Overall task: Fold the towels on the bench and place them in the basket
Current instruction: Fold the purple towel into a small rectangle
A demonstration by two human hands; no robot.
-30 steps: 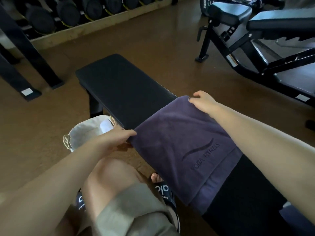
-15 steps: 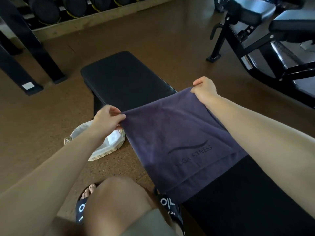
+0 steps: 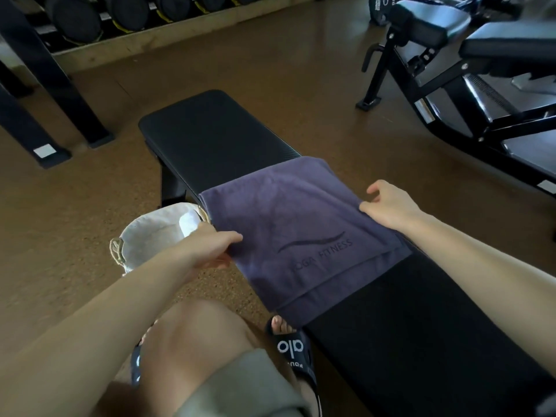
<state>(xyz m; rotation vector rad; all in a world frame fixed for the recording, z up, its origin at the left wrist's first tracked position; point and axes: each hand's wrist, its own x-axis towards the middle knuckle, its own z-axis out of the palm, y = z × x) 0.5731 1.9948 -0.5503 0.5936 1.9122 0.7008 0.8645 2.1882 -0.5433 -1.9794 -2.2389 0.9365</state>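
The purple towel point(image 3: 301, 233) lies folded across the black bench point(image 3: 216, 136) between both hands; left hand point(image 3: 210, 251) pinches its left edge, right hand point(image 3: 391, 209) grips its right edge, basket point(image 3: 144, 236) beside the left hand

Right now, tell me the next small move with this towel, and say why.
Probably fold it once more: the purple towel lies flat across the bench, the left hand and right hand pinching opposite edges, and looks too wide for the basket.
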